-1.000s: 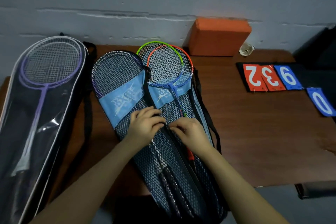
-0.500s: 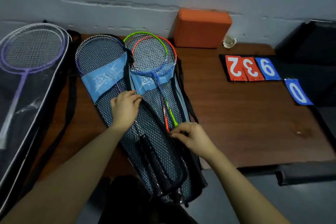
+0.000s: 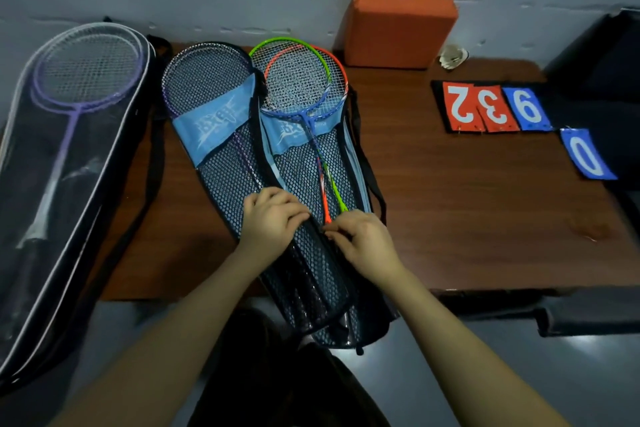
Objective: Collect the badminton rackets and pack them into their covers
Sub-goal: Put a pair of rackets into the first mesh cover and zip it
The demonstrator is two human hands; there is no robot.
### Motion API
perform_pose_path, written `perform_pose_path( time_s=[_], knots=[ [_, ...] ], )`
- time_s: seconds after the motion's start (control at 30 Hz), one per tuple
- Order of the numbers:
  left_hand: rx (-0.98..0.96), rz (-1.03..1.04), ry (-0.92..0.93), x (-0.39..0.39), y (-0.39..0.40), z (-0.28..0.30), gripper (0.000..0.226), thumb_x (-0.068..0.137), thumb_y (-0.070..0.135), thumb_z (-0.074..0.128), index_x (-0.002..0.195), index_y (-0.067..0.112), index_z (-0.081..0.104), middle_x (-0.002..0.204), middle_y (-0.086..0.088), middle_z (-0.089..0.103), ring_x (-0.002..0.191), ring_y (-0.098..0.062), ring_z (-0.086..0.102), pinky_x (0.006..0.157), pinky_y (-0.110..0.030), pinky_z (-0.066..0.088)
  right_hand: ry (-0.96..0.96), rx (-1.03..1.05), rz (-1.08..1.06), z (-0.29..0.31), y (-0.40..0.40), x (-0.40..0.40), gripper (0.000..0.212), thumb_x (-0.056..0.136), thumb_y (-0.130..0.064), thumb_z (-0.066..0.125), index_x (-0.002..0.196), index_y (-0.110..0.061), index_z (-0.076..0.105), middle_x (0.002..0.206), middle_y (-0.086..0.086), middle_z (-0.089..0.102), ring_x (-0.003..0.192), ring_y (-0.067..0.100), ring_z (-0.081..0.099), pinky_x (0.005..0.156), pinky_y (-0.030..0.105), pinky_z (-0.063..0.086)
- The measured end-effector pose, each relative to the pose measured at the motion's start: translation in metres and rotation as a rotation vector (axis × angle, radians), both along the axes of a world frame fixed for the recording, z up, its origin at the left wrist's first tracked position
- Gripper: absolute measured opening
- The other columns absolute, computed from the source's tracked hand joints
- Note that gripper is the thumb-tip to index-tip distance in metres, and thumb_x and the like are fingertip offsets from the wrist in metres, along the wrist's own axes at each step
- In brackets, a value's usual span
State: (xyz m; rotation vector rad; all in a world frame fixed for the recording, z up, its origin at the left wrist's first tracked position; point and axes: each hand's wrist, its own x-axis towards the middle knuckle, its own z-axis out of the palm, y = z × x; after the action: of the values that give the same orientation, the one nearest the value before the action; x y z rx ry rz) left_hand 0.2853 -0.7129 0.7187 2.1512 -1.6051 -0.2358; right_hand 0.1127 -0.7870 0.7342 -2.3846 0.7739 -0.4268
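Two blue mesh covers lie side by side on the brown table (image 3: 467,204). The left mesh cover (image 3: 221,163) holds a purple racket. On the right mesh cover (image 3: 311,166) lie a green racket (image 3: 287,45) and an orange racket (image 3: 337,62), their heads sticking out past its top. My left hand (image 3: 272,218) rests with curled fingers on the left cover's dark edge. My right hand (image 3: 360,239) pinches the right cover's edge near the orange shaft; what sits between the fingers is hidden. A clear-fronted cover (image 3: 52,184) at far left holds purple rackets.
An orange block (image 3: 398,31) stands against the wall with a shuttlecock (image 3: 452,57) beside it. Red and blue number cards (image 3: 495,107) lie at the right, by a dark chair (image 3: 602,55). The covers' lower ends overhang the table's front edge.
My left hand slid down the left cover toward me and my right hand moved up, so the two hands now sit close together at the seam between the covers.
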Motion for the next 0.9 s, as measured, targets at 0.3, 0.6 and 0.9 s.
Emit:
perform_pose_path(
  time_s=[0.3, 0.6, 0.9],
  knots=[
    [-0.065, 0.171, 0.178, 0.0, -0.009, -0.002, 0.019, 0.09, 0.029, 0.056, 0.095, 0.021, 0.072, 0.102, 0.004, 0.066, 0.112, -0.021, 0.048, 0.089, -0.036, 0.022, -0.013, 0.042, -0.177, -0.016, 0.036, -0.048, 0.009, 0.081, -0.018, 0.065, 0.082, -0.012, 0.071, 0.076, 0.0, 0.067, 0.074, 0.02, 0.058, 0.063, 0.039, 0.05],
    [-0.072, 0.185, 0.194, -0.008, -0.014, 0.003, 0.022, 0.092, 0.028, 0.053, 0.1, 0.019, 0.071, 0.11, 0.0, 0.063, 0.116, -0.024, 0.041, 0.091, -0.037, 0.022, 0.067, -0.164, -0.322, -0.026, 0.098, -0.059, 0.019, 0.085, -0.028, 0.057, 0.078, -0.013, 0.066, 0.072, -0.001, 0.062, 0.07, 0.02, 0.055, 0.063, 0.028, 0.033],
    [-0.015, 0.217, 0.264, -0.014, 0.007, 0.007, 0.039, 0.092, 0.022, 0.052, 0.131, 0.016, 0.048, 0.143, -0.008, 0.034, 0.133, -0.029, 0.026, 0.107, -0.046, 0.018, 0.157, -0.175, -0.4, -0.029, 0.107, -0.054, 0.034, 0.087, -0.047, 0.047, 0.084, -0.017, 0.063, 0.084, -0.004, 0.062, 0.08, 0.019, 0.055, 0.069, 0.031, 0.029]
  ],
)
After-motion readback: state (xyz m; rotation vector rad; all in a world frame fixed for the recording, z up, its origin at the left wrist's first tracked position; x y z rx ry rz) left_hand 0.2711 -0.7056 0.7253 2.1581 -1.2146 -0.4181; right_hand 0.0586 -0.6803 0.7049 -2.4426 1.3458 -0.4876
